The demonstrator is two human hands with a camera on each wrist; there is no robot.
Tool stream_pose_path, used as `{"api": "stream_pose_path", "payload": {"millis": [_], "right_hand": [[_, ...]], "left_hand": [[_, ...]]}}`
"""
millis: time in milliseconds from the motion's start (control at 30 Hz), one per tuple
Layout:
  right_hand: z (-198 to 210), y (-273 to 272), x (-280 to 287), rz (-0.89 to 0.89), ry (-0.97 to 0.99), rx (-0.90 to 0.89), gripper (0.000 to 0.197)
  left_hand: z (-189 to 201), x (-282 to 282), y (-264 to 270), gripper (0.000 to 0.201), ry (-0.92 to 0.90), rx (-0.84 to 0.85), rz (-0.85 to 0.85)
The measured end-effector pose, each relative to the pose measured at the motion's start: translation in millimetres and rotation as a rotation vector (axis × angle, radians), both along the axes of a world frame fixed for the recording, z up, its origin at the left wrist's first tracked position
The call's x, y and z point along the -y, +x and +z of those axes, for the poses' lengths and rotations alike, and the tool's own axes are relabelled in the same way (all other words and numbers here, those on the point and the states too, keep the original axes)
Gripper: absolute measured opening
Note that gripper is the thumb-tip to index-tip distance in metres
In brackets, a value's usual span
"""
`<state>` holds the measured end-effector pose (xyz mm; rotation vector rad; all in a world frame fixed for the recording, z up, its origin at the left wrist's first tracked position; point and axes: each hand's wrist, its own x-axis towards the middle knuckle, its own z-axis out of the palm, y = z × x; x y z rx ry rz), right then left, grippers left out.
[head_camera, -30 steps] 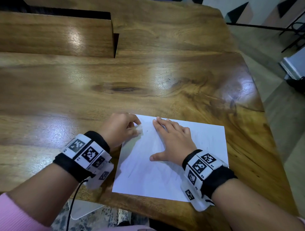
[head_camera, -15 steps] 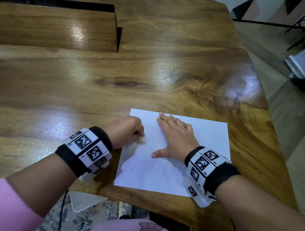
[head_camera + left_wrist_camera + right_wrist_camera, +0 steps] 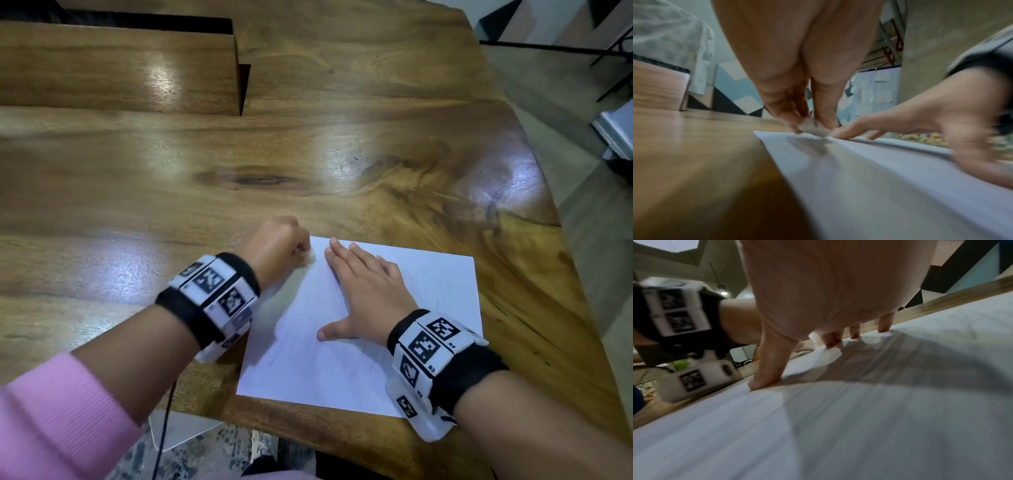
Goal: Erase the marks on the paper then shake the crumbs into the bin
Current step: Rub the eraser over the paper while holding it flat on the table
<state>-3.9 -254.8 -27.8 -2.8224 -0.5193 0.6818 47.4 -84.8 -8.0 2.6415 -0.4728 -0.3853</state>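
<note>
A white sheet of paper (image 3: 428, 308) with faint pencil marks lies near the front edge of the wooden table (image 3: 239, 192). My left hand (image 3: 281, 246) is curled and pinches a small pale eraser (image 3: 310, 258) against the paper's far left corner; the left wrist view shows the blurred eraser (image 3: 809, 126) held in the fingertips on the paper (image 3: 879, 170). My right hand (image 3: 363, 291) lies flat on the sheet, fingers straight and thumb spread, pressing it down. In the right wrist view the fingertips (image 3: 884, 329) rest on the paper (image 3: 859, 418). No bin is in view.
A raised wooden block or shelf (image 3: 120, 65) stands at the table's back left. The table's right edge curves off to a floor with dark chair legs (image 3: 609, 68). A white object (image 3: 185, 428) lies on the floor under the front edge.
My left hand has rubbed the eraser back and forth near the paper's far left corner, ending further up. The right hand has stayed flat on the sheet.
</note>
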Motion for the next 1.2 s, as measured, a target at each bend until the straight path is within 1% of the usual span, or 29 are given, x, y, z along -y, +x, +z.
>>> {"api": "stream_pose_path", "payload": {"millis": [33,67,167,233,267,367,400,433,533,567,600,667,733,767,833,900,933,967,1033,1100,1133,1200], "right_hand": [[-0.1,0.1,0.2,0.0,-0.001,0.001,0.122],[-0.4,0.3,0.2,0.002,-0.001,0.0,0.122],[-1.1,0.3,0.0,0.003,0.002,-0.006,0.122],[-1.4,0.5,0.4,0.0,0.005,-0.003,0.122],[-1.4,0.5,0.4,0.002,0.004,-0.004,0.122],[-1.8,0.2,0.9,0.001,0.001,-0.003,0.122],[-2.3,0.2,0.8,0.001,-0.001,-0.002,0.122],[-2.4,0.3,0.3,0.002,-0.002,0.0,0.122],[-2.5,0.3,-0.2,-0.003,-0.003,0.008,0.122],[-2.3,0.3,-0.1,-0.002,-0.003,0.008,0.122],[-2.2,0.0,0.0,0.005,-0.007,0.006,0.122],[-2.2,-1.1,-0.4,0.026,-0.024,0.005,0.123],[-2.5,-2.0,-0.9,0.035,-0.041,0.005,0.124],[-2.5,-2.0,-1.3,0.036,-0.046,0.005,0.124],[-2.6,-1.9,-1.7,0.036,-0.052,0.003,0.124],[-2.8,-1.7,-1.5,0.036,-0.054,0.0,0.124],[-2.9,-1.6,-1.5,0.036,-0.054,-0.002,0.124],[-3.2,-1.4,-1.5,0.035,-0.053,-0.006,0.124],[-3.5,-1.2,-1.6,0.035,-0.05,-0.012,0.124],[-3.8,-1.1,-1.7,0.033,-0.053,-0.011,0.124],[-3.9,-1.2,-1.7,0.032,-0.056,-0.011,0.124],[-3.5,-1.1,-2.0,0.032,-0.058,-0.01,0.124]], "left_hand": [[-1.0,5.1,5.9,0.015,-0.018,0.026,0.044],[-1.3,8.6,7.8,0.016,-0.015,0.019,0.042],[-0.8,8.0,-5.4,0.016,0.058,-0.132,-0.11],[-0.9,4.6,-10.4,0.015,0.055,-0.192,-0.16],[-1.4,4.2,-9.0,0.016,0.039,-0.172,-0.137],[-4.0,9.0,0.8,0.016,-0.012,-0.021,-0.007],[-2.7,10.8,-0.1,0.014,-0.004,-0.008,-0.008],[-0.2,11.0,-4.4,0.012,0.024,-0.026,-0.045],[6.4,0.4,-24.7,0.008,0.159,-0.22,-0.245],[9.2,-4.6,-29.1,0.01,0.175,-0.26,-0.269],[10.3,-8.7,-30.3,0.011,0.154,-0.258,-0.245],[11.0,-11.3,-23.9,0.017,0.095,-0.161,-0.107],[8.7,-8.8,-16.1,0.025,0.086,-0.076,-0.003],[7.0,-8.1,-16.0,0.024,0.092,-0.061,0.001],[2.8,-11.5,-25.5,0.014,0.095,-0.076,-0.069],[1.8,-19.4,-41.7,0.006,0.109,-0.168,-0.156],[2.3,-23.1,-46.5,0.007,0.109,-0.22,-0.17],[3.7,-24.5,-47.4,0.008,0.084,-0.234,-0.152],[2.7,-22.4,-38.9,0.011,0.013,-0.139,-0.061],[-0.6,-16.9,-27.7,0.015,-0.012,-0.025,0.03],[-2.2,-15.0,-25.4,0.015,-0.017,-0.008,0.042],[-3.6,-18.4,-32.4,0.008,0.001,-0.034,-0.015]]}}
